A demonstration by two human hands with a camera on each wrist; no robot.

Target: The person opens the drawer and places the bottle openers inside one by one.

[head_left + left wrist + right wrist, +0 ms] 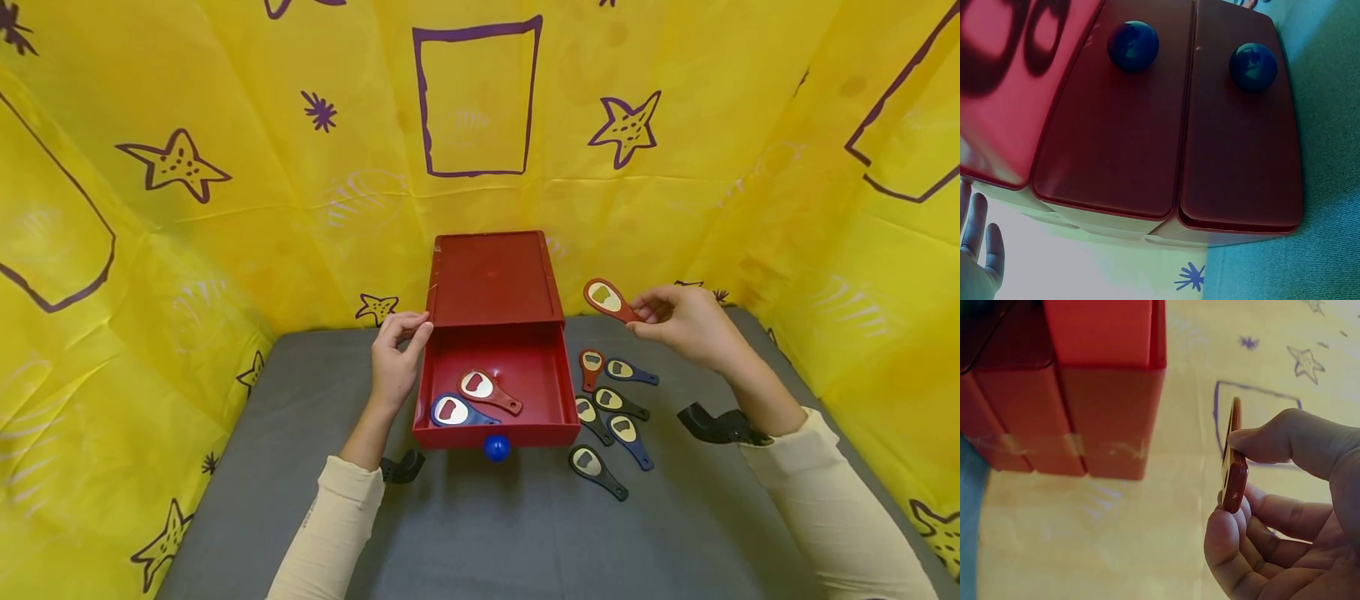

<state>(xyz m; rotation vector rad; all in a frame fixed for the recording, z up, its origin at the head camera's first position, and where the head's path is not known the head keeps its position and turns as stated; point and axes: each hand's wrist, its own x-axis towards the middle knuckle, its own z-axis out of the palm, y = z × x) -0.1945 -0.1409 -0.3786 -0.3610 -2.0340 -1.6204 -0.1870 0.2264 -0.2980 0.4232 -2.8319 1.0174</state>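
Observation:
My right hand [686, 321] pinches a red bottle opener [604, 297] by its handle, in the air right of the red drawer unit [491, 279]. In the right wrist view the opener [1235, 469] appears edge-on between thumb and fingers. With fingers lightly bent, my left hand [397, 358] is at the unit's upper left edge; its fingertips appear to touch it. The top drawer [536, 383] is pulled out. Inside it lie a red bottle opener [491, 392] and a blue bottle opener [452, 410], the blue one nearer the front.
Several red, blue and black bottle openers [620, 401] lie on the grey table [315, 467] right of the drawer. A blue knob [497, 447] sticks out from the drawer front. Two shut drawers [1116, 125] are below. Yellow patterned cloth [300, 208] surrounds the table.

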